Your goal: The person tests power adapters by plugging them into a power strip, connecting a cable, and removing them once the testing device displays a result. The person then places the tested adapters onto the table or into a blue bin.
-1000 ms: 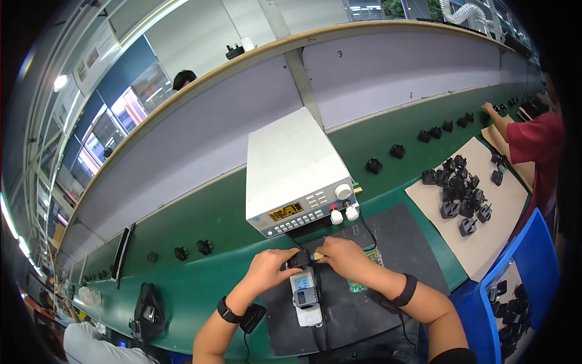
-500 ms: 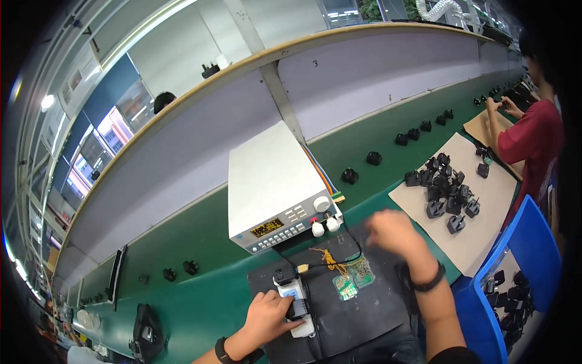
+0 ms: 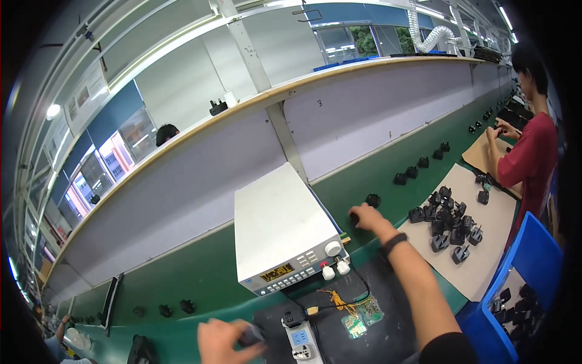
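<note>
My left hand (image 3: pixel 219 343), smeared by motion, is at the lower middle, left of the black mat, with a dark plug adapter (image 3: pixel 250 335) in its fingers. Just right of it lies a white power strip (image 3: pixel 299 337) with a black adapter (image 3: pixel 293 315) plugged into its far end. Beyond the mat, right of the white bench instrument (image 3: pixel 288 224), my right hand (image 3: pixel 368 219) has its fingers round a black plug adapter, mostly hidden under them. Another black adapter (image 3: pixel 373 200) sits just behind that hand on the green bench.
Small green circuit boards (image 3: pixel 362 318) with yellow wires lie on the black mat (image 3: pixel 388 337). Several adapters (image 3: pixel 445 219) are heaped on cardboard (image 3: pixel 485 261) at right, beside a blue bin (image 3: pixel 527 267). A person in red (image 3: pixel 536 145) works at far right. Adapters (image 3: pixel 165 310) also stand at left.
My left hand has pulled the adapter off the power strip and moved left with it. My right hand has reached forward from above the mat to an adapter in the bench row. The view has shifted.
</note>
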### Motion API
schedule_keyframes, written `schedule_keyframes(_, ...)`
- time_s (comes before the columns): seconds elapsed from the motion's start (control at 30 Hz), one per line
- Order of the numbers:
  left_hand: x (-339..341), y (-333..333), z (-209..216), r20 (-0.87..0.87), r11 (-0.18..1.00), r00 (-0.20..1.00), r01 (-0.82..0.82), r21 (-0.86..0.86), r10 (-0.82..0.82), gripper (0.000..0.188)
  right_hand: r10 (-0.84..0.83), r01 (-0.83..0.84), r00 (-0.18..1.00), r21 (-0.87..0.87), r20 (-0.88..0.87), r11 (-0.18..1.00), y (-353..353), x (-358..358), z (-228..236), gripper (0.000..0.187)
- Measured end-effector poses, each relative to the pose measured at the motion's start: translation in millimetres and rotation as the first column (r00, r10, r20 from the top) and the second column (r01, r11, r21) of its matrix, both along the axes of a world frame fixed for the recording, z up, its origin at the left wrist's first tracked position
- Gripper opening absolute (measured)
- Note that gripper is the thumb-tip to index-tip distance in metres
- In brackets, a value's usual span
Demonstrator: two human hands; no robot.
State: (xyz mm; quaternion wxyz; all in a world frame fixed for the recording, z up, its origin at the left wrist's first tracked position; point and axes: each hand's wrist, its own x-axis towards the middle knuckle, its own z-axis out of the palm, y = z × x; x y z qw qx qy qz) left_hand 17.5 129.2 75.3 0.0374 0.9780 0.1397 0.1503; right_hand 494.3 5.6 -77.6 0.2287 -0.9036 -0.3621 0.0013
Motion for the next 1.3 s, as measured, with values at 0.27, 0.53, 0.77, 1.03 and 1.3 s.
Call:
schedule_keyframes(0.27, 13.0, 274.0, -160.4, 0.018, 0.889, 0.899, -0.430, -0.157, 0.438, 0.064, 0.551, 0.071, 0.612, 0.734, -0.567, 0.675, -99.3, -226.2, 95.5, 0.038)
schedule_keyframes(0.53, 33.3, -12.6, -36.4, 0.248, 0.902, 0.877, 0.431, -0.023, -0.412, 0.061, 0.675, 0.242, -0.349, 0.634, -0.650, 0.735, -83.4, -304.6, 40.6, 0.046)
schedule_keyframes(0.77, 5.9, -27.2, -64.5, 0.291, 0.830, 0.878, 0.462, -0.312, -0.379, 0.059, 0.611, 0.078, -0.297, 0.619, -0.733, 0.781, -61.2, -309.5, 38.6, 0.039)
schedule_keyframes(1.03, 14.9, -28.2, -78.6, 0.175, 0.865, 0.919, 0.391, -0.313, -0.352, 0.051, 0.307, -0.474, 0.860, 0.414, 0.409, 0.777, -40.4, -262.4, 39.3, 0.027)
schedule_keyframes(1.3, 19.5, -36.8, -76.8, -0.041, 0.938, 0.948, 0.305, -0.164, -0.315, 0.052, 0.502, -0.470, 0.863, 0.440, 0.050, 0.765, -22.8, -256.3, 26.0, 0.017)
